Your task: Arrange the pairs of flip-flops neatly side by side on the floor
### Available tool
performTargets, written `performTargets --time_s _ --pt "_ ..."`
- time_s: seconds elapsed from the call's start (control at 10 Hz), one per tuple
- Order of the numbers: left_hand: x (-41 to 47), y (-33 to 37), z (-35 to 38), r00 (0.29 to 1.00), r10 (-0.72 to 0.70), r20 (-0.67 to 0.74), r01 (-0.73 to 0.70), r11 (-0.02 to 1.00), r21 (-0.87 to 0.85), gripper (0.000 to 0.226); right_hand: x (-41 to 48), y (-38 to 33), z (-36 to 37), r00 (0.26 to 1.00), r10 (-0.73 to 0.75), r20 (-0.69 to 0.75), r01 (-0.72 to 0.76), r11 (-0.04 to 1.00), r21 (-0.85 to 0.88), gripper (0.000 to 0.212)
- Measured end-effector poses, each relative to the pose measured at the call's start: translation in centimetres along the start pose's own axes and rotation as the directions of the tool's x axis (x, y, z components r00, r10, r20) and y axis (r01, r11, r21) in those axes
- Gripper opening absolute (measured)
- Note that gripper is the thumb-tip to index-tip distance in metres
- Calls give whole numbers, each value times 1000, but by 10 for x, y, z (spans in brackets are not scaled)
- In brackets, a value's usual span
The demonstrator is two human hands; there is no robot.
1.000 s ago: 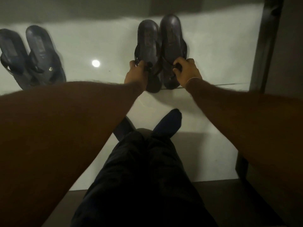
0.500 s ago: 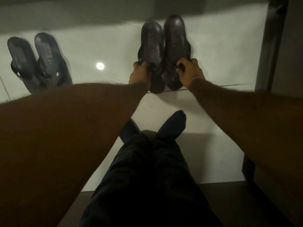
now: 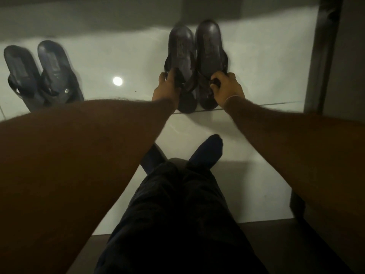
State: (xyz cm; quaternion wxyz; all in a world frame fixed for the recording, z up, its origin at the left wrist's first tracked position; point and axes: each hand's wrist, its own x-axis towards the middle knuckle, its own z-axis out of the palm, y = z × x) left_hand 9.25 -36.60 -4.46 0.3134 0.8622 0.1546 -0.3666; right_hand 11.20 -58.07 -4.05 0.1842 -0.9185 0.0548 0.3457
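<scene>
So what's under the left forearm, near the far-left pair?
The left forearm covers the near ends of the left pair and the floor there. Their far ends and straps show; what else lies beneath cannot be seen.

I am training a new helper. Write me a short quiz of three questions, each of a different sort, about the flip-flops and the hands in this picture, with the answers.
1. True or false: the left hand and the right hand each grip one flip-flop of the right pair.
2. Where does the other pair lie? A) under the legs B) on the floor, to the left C) on a shelf
3. Fill in: the two flip-flops in the hands lie ___ each other, long sides together.

Key: 1 true; 2 B; 3 beside
</scene>
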Motion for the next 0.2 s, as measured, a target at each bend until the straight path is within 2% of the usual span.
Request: performTargets --time_s 0.1,0.2 --pt "-9 16 -16 997 -77 -11 75 993 -89 82 -2 -20 -12 995 56 -77 -60 996 -59 64" --pt "-56 54 -79 984 25 -178 -27 1000 -13 87 -34 -78 -77 971 -110 -213 88 990 -112 77"
